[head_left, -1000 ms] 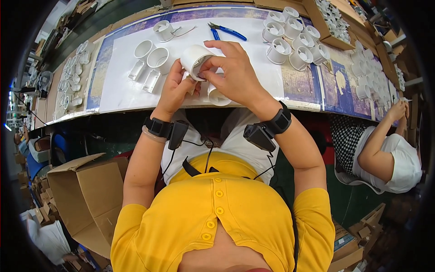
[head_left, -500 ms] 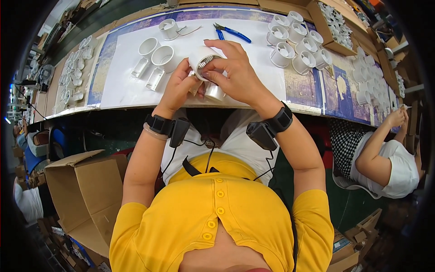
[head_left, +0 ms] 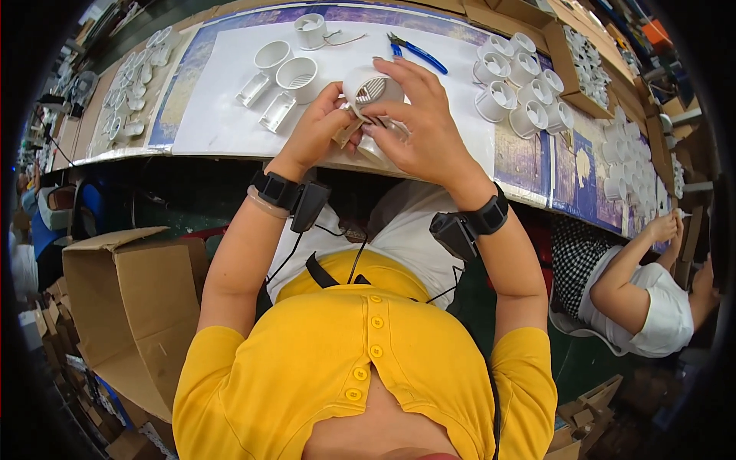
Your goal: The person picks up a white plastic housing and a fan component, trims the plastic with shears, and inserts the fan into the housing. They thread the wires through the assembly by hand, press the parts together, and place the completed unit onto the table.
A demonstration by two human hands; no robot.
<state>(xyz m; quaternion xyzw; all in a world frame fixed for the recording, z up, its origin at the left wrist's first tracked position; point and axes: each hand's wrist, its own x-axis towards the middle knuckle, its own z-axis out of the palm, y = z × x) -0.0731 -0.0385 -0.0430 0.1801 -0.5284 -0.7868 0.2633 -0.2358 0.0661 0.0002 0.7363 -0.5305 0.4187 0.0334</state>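
Observation:
A white cylindrical housing (head_left: 356,79) with slats inside is held between my hands above the near part of the white sheet. My left hand (head_left: 318,129) is closed round its lower left side. My right hand (head_left: 431,123) has its fingers over the top and right of the housing. The right thumb is at the lower rim, by thin dark wires (head_left: 376,120). Another pale piece shows under my hands, mostly hidden. To the left stand two similar white housings, a far one (head_left: 272,55) and a nearer one (head_left: 297,74), each with a rectangular bracket (head_left: 277,113) beside it.
A white cup with wires (head_left: 310,32) and blue-handled cutters (head_left: 418,54) lie beyond my hands. Several filled white cups (head_left: 495,101) stand at the right, near a cardboard box of small parts (head_left: 571,57). White pieces (head_left: 126,100) lie far left. Another person (head_left: 632,295) works at the right.
My right thumb has moved from inside the housing down to its lower rim, where dark wires now show. The housing has tilted slightly. The whole view has shifted, so the table things appear farther right.

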